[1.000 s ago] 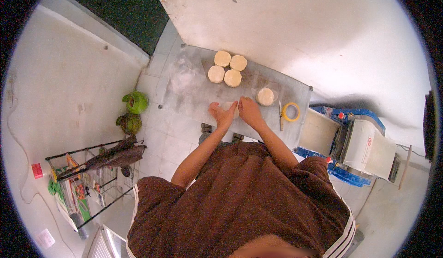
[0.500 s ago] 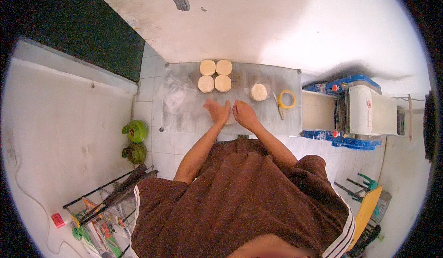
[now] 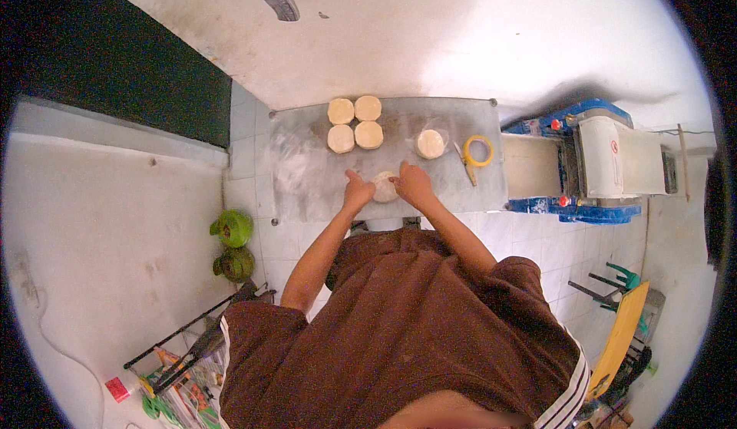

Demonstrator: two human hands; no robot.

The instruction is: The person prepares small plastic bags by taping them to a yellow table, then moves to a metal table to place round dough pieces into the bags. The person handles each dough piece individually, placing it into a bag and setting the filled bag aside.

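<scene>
A pale, round, flat piece that looks like dough (image 3: 385,187) lies near the front edge of the table, between my hands. My left hand (image 3: 359,192) grips its left side, fingers curled and thumb pointing away from me. On the opposite side my right hand (image 3: 415,185) is closed at its edge, the fingertips partly hidden. Beyond them several short stacks of round dough pieces (image 3: 355,124) stand grouped in a square. Another round stack (image 3: 431,144) sits on clear plastic to the right, beside a yellow tape roll (image 3: 478,150) and a knife (image 3: 467,166).
Crumpled clear plastic (image 3: 295,164) lies on the left of the floured table (image 3: 307,208). A blue-sided roller machine (image 3: 587,164) adjoins the right end. Green gas cylinders (image 3: 232,229) and a cluttered rack (image 3: 192,352) are at the left; a wall (image 3: 430,53) rises behind.
My hands have drawn back toward me and moved apart slightly. The round piece now shows between them, gripped at both sides. The whole view has shifted a little.
</scene>
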